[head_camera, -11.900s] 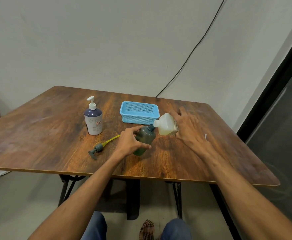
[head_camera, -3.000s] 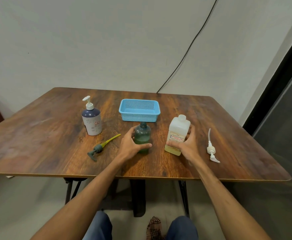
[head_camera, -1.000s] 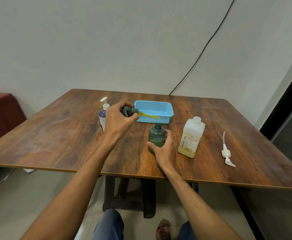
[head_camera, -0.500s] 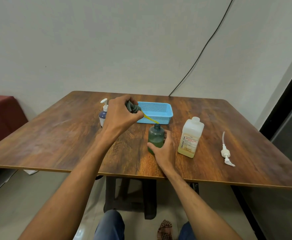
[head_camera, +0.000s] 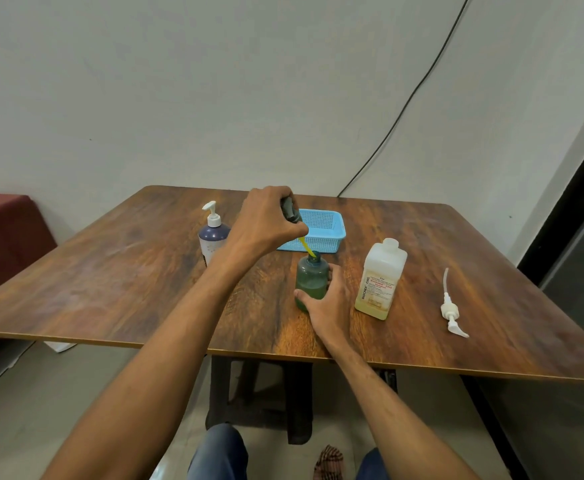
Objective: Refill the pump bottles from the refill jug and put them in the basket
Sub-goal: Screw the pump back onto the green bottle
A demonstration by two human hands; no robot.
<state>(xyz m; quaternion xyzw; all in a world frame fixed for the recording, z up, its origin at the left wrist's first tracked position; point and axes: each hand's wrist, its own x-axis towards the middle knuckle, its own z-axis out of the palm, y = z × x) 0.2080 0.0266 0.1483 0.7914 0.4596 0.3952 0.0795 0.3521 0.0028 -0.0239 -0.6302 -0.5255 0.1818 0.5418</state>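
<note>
The refill jug [head_camera: 380,282] carries the only writing that can be made out: a pale label [head_camera: 377,292] with red upright lettering that ends in "CHG". Its first word and the small print beside it are too fine to read. The navy-and-white pump bottle [head_camera: 212,233] has small marks on its white lower half, also unreadable. The right grip [head_camera: 328,299] is curled round the lower body of the green bottle [head_camera: 312,277], thumb across the near side and fingers round the far side, holding it upright on the tabletop [head_camera: 110,282]. The left grip [head_camera: 266,226], raised above and to the left of the right grip, is clenched on the dark pump head [head_camera: 288,211]. The pump's yellow dip tube [head_camera: 303,244] slants down and rightward from it to the green bottle's open mouth. The refill jug stands just right of the right grip, near it but apart. Further right a loose white pump [head_camera: 451,310] lies flat with bare wood all round it, well apart from the tabletop's right edge. The blue basket [head_camera: 328,233] sits directly behind the left grip, on the far side of the green bottle and close to it. The navy-and-white pump bottle stands left of the left forearm, partly hidden by it. Left of both grips, wide bare wood runs to the left edge. The near edge passes under both forearms, close behind the right wrist.
</note>
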